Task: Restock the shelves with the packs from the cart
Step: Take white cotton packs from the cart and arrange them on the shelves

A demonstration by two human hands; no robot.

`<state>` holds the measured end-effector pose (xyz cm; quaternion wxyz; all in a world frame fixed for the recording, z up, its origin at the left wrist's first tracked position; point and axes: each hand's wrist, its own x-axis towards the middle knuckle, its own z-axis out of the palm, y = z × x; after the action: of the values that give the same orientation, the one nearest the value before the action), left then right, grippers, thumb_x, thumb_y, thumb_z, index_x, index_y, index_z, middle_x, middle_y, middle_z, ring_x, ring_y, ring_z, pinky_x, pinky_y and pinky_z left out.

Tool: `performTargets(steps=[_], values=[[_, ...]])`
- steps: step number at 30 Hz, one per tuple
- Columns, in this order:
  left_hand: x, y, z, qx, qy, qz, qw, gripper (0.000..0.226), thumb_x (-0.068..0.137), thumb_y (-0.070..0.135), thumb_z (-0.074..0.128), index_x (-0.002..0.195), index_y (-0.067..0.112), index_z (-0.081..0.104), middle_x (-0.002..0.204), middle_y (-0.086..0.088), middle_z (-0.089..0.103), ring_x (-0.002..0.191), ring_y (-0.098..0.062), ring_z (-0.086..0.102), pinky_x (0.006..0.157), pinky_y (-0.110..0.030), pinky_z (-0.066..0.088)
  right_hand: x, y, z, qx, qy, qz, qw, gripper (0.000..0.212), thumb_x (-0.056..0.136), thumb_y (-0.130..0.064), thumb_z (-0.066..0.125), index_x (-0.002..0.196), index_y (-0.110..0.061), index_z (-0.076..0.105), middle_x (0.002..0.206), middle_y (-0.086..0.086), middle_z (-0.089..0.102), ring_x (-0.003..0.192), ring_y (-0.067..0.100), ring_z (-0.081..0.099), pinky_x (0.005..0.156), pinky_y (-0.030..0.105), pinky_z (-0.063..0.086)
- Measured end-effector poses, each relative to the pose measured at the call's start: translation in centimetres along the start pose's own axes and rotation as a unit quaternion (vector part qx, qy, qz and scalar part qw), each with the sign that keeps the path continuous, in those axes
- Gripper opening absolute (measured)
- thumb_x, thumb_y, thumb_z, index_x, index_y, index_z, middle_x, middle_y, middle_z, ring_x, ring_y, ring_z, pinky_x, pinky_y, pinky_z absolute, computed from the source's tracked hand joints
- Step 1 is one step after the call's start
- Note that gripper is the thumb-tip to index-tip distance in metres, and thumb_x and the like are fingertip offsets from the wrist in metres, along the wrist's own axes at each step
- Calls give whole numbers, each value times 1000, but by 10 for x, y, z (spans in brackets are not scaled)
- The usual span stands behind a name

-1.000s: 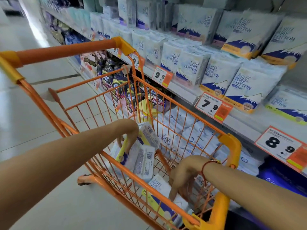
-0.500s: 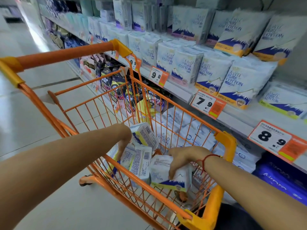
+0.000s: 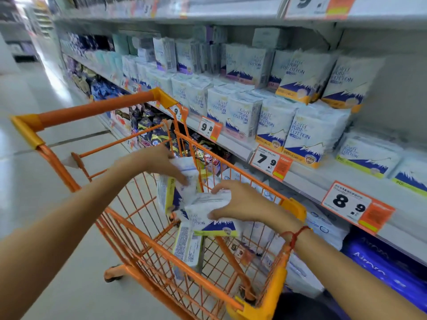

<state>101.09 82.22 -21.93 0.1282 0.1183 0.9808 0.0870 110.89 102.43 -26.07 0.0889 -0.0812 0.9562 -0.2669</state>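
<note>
Now both hands, left hand (image 3: 150, 163) and right hand (image 3: 240, 204), have lifted packs (image 3: 184, 192) above the cart (image 3: 293, 209).

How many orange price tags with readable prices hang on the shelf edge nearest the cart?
3: the 9.8 tag beyond the cart's far corner, the 7.9 tag to its right, and the 8.9 tag furthest right. Tags further down the aisle are blurred.

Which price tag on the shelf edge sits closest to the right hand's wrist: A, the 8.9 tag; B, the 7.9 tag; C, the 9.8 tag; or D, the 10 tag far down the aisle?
A: the 8.9 tag hangs on the shelf edge just beyond the right hand and its red-stringed wrist, while the 7.9 tag and the 9.8 tag sit farther up the aisle.
</note>
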Motion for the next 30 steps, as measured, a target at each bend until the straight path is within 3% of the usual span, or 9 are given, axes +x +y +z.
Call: performTargets(steps=[4, 8, 10, 13, 15, 17, 20, 23, 30], values=[[-22, 4, -35, -222, 39, 55, 973, 72, 32, 76, 76, 90, 32, 69, 110, 16, 62, 100, -9, 58, 90, -30, 44, -29, -2, -49, 113, 66, -25, 991, 52, 69, -44, 79, 116, -32, 60, 118, -22, 50, 111, 0, 46, 88, 21, 35], [-23, 30, -31, -420, 37, 103, 901, 69, 41, 65, 82, 102, 35, 72, 114, 14, 68, 110, -10, 60, 103, -35, 42, -62, 20, -99, 166, 115, -35, 979, 48, 66, -46, 79, 110, -38, 63, 115, -33, 52, 107, -17, 45, 87, 13, 34], [-17, 58, -25, -465, 51, 100, 878, 73, 36, 66, 82, 98, 29, 74, 104, 10, 72, 104, -12, 64, 98, -35, 45, -83, 39, -120, 184, 144, -34, 972, 49, 64, -46, 79, 110, -39, 64, 121, -31, 54, 113, -20, 43, 88, 10, 34], [-12, 113, -19, -506, 38, 112, 855, 41, 39, 62, 85, 60, 29, 76, 75, 10, 73, 73, -3, 69, 74, -25, 48, -116, 67, -148, 185, 185, -16, 965, 44, 68, -39, 79, 110, -40, 64, 119, -32, 55, 113, -21, 42, 88, 7, 34], [-10, 150, -17, -497, 25, 131, 858, 45, 47, 54, 85, 74, 20, 75, 88, 1, 73, 78, -9, 70, 74, -29, 52, -136, 86, -167, 168, 203, 15, 965, 44, 68, -39, 80, 109, -41, 64, 122, -30, 54, 116, -14, 45, 93, 10, 34], [-5, 183, -16, -480, 25, 153, 863, 84, 28, 59, 89, 94, 12, 69, 100, -6, 72, 92, -20, 69, 83, -34, 54, -155, 107, -184, 144, 213, 48, 965, 46, 65, -40, 82, 108, -40, 64, 124, -27, 54, 117, -7, 48, 100, 19, 37], [-5, 235, -12, -431, 42, 189, 881, 55, 51, 44, 87, 93, 17, 63, 103, 1, 65, 100, -19, 61, 83, -27, 45, -179, 147, -203, 120, 236, 108, 958, 44, 63, -38, 84, 102, -38, 65, 125, -20, 56, 116, -1, 51, 94, 20, 38], [-2, 281, -5, -339, 85, 201, 915, 78, 59, 40, 87, 121, 15, 48, 111, 2, 50, 103, -18, 51, 84, -29, 39, -194, 186, -213, 73, 277, 184, 940, 41, 62, -33, 86, 96, -35, 62, 124, -9, 56, 110, 10, 54, 90, 25, 42], [20, 348, 29, -207, 44, 259, 942, 38, 68, 36, 81, 86, 21, 49, 83, 3, 56, 75, -13, 52, 57, -25, 39, -218, 244, -205, 80, 234, 231, 941, 45, 66, -24, 85, 103, -32, 61, 131, -8, 50, 121, 6, 44, 94, 19, 31]])
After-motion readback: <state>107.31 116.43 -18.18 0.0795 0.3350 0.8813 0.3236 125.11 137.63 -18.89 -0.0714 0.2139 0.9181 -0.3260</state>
